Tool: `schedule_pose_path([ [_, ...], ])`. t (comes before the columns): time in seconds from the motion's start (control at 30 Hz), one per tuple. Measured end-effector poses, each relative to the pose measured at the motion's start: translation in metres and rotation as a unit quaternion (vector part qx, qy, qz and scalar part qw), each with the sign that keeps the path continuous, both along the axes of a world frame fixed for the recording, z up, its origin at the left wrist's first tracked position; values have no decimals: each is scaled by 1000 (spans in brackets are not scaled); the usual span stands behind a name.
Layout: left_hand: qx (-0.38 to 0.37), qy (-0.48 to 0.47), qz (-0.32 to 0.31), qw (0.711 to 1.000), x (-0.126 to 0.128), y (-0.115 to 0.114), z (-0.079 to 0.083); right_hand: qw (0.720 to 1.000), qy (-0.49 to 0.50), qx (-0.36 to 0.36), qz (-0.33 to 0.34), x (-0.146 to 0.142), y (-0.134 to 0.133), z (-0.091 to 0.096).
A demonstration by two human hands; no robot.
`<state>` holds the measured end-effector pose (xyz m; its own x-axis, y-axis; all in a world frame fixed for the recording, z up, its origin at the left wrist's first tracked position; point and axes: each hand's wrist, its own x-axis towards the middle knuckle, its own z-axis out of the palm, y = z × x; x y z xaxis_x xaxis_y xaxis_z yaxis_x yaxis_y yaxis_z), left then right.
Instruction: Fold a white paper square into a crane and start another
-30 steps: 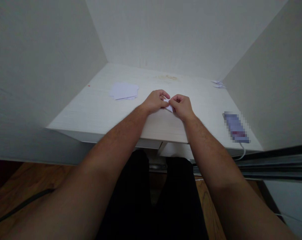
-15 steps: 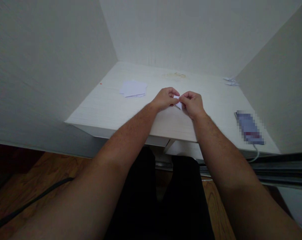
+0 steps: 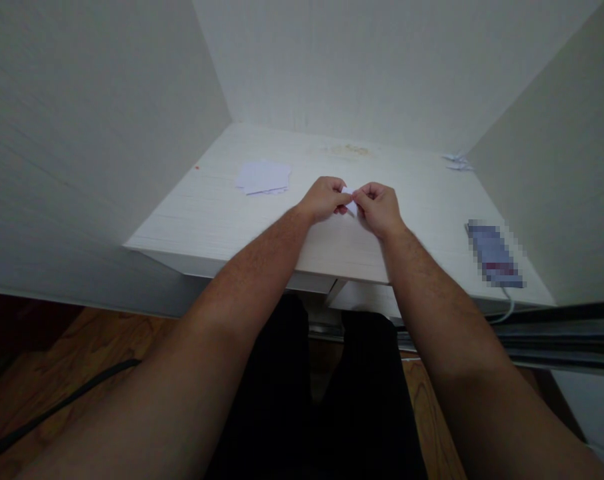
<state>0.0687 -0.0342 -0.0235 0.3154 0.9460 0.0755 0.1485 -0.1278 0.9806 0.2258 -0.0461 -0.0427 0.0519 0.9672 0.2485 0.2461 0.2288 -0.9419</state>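
Note:
A small folded piece of white paper (image 3: 351, 207) is held between my two hands, just above the middle of the desk. My left hand (image 3: 325, 199) pinches it from the left, thumb on the near face. From the right, my right hand (image 3: 379, 205) grips its edge between thumb and forefinger. The fingers cover much of the paper, so its folds cannot be made out. A loose stack of white paper sheets (image 3: 263, 177) lies on the desk to the left of my hands.
Several folded white paper pieces (image 3: 458, 162) sit in the far right corner. A blurred-out phone (image 3: 495, 255) with a white cable (image 3: 510, 307) rests at the right of the white desk (image 3: 192, 207). Walls rise on three sides. A tan stain (image 3: 356, 149) marks the back.
Both hands still grip the paper, and less of it shows between the fingers now. The whole view has shifted slightly, with the desk and objects a little further left.

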Motion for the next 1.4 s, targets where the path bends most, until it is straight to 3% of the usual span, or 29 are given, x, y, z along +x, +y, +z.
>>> schedule_pose_path([
  [0.47, 7, -53, 36, 998, 1, 10, -11, 998, -68, 4, 14, -3, -6, 8],
  [1.4, 28, -94, 58, 993, 1, 11, -11, 998, -36, -15, 42, -1, -7, 6],
])
